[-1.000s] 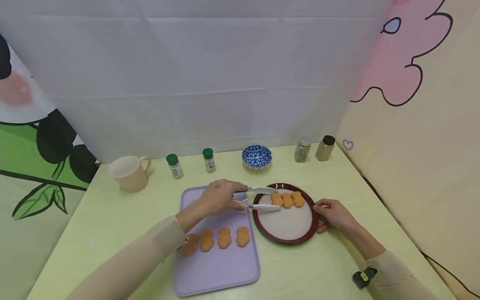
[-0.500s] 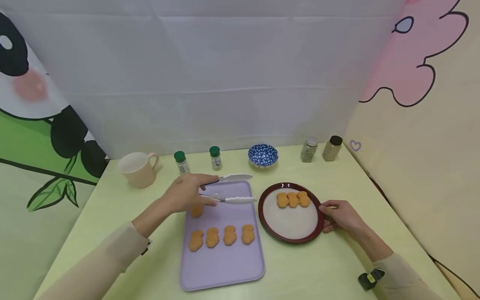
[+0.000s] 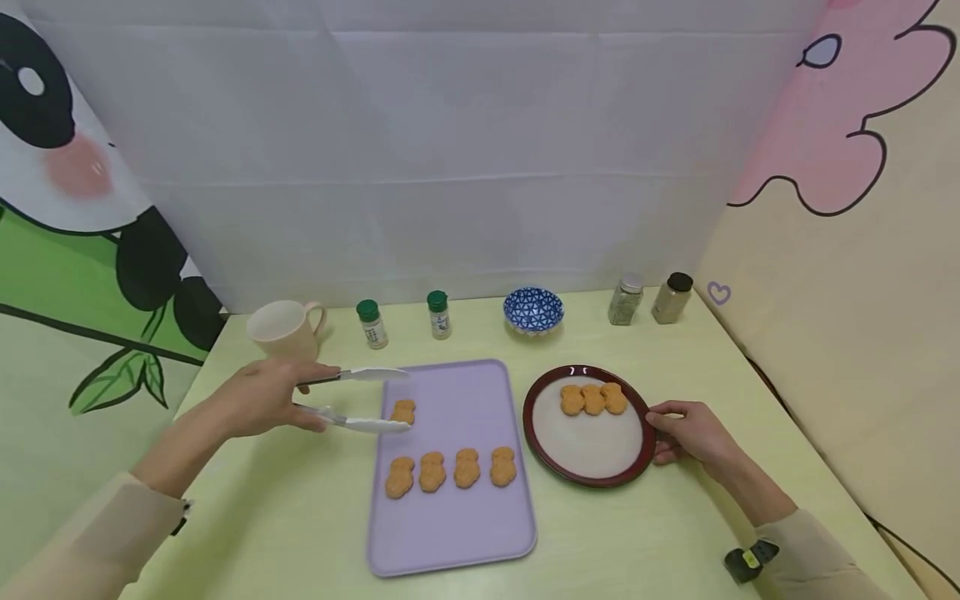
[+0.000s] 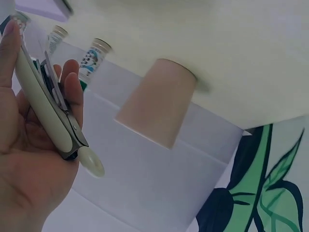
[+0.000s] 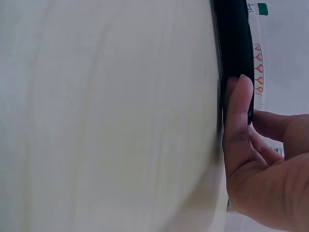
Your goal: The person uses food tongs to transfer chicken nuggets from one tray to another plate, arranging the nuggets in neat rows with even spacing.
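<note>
My left hand (image 3: 266, 398) grips a pair of tongs (image 3: 367, 425), its white tips spread apart with nothing between them. The lower tip overlaps a single orange-brown nugget (image 3: 403, 408) at the left of the lilac tray (image 3: 450, 542). Below it on the tray lies a row of several more nuggets (image 3: 467, 468). In the left wrist view the tongs' pale handle (image 4: 43, 104) rests across the palm. My right hand (image 3: 693, 437) holds the right rim of a brown-edged plate (image 3: 588, 454), thumb above and fingers at the underside. Three nuggets (image 3: 593, 399) sit side by side on that plate.
A pale pink mug (image 3: 285, 331) stands at the back left, close behind my left hand. Along the table's back are two green-capped shakers (image 3: 438, 315), a blue patterned bowl (image 3: 533, 311) and two spice jars (image 3: 671, 298). A white cloth backdrop (image 3: 465, 167) hangs behind.
My left hand has carried the spread tongs leftward, away from the plate to the tray's left side. My right hand has stayed on the plate's rim. The head view has shifted slightly.
</note>
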`<state>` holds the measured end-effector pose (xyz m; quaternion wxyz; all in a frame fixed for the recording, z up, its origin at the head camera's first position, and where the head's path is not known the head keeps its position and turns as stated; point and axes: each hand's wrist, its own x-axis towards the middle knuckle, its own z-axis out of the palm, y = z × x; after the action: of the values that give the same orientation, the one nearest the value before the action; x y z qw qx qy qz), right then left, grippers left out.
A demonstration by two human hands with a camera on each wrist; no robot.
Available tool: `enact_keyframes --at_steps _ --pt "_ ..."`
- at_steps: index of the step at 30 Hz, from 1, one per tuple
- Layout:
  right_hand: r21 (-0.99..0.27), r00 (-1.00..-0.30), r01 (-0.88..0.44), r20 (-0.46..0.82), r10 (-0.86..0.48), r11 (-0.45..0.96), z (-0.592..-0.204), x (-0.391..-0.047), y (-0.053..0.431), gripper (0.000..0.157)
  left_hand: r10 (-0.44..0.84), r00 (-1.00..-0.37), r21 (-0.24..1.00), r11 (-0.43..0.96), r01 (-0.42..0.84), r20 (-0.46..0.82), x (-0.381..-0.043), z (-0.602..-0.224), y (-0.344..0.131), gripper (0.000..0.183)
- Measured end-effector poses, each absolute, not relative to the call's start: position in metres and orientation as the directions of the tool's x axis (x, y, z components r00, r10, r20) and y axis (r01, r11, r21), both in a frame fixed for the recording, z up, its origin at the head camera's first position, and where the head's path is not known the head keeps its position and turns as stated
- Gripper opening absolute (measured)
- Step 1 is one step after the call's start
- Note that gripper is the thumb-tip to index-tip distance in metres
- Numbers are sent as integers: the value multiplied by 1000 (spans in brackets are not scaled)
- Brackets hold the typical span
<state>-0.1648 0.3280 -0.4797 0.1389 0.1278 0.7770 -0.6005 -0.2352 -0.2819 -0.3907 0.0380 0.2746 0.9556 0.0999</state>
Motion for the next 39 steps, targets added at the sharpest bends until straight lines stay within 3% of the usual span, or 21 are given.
enact_keyframes --at_steps 15,26,32,39 --pt "-897 -928 369 -371 38 243 -479 -164 326 35 559 -826 153 825 544 -75 -240 -399 -285 72" --pt "-895 -928 368 -371 40 251 -478 -163 326 33 533 -846 176 830 529 26 -237 -404 -274 72" --pt "-900 -933 357 -358 42 249 -477 -162 327 34 548 -836 298 794 530 28 -237 -392 -223 70" --pt "-899 -933 356 -358 41 257 -479 -163 326 33 592 -803 265 765 588 71 -241 -389 -141 64"
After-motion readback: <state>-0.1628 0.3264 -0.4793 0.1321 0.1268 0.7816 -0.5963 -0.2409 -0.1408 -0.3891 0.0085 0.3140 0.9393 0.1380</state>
